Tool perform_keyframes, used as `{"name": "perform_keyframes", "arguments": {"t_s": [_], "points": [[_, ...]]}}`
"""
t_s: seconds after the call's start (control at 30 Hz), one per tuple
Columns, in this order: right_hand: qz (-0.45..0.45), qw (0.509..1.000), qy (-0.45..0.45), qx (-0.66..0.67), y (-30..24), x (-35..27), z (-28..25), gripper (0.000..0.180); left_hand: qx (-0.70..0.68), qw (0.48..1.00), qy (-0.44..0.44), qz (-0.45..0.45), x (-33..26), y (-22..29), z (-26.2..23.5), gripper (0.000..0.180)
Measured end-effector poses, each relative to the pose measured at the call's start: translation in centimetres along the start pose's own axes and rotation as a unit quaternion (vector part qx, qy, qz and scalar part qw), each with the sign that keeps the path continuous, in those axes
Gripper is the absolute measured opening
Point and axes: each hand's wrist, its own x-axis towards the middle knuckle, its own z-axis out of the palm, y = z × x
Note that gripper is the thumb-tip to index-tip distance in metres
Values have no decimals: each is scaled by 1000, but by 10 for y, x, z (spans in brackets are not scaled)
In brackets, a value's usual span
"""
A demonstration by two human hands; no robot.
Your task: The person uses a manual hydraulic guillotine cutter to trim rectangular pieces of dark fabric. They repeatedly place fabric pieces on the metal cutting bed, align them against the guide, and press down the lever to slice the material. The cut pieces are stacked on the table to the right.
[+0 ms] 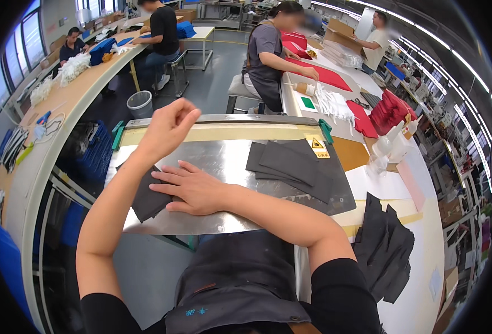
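Note:
My right hand (195,190) lies flat with its fingers spread, pressing on a small stack of dark grey fabric pieces (148,201) at the left of a shiny metal plate (212,161). Above the plate's far left part, my left hand (171,129) is raised, its fingers loosely curled and nothing visible in them. More dark fabric panels (288,165) overlap on the right half of the plate, clear of both hands. A metal bar (223,118) with green ends runs along the far edge.
A yellow warning label (317,146) is at the plate's right. Dark fabric strips (384,247) lie on the white table beside me. Beyond are red fabric (391,113), scissors (362,103) and a seated person (265,55). A grey bin (140,103) stands on the floor; a long table curves leftward.

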Motion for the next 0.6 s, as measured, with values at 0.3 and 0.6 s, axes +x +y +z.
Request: {"name": "perform_keyframes", "arguments": {"t_s": [0.3, 0.6], "points": [[-9, 990, 96, 99, 17, 2, 2, 34, 460, 870, -118, -131, -90, -27, -43, 50], [50, 982, 80, 165, 11, -1, -3, 12, 453, 869, -139, -142, -81, -28, -26, 40]]}}
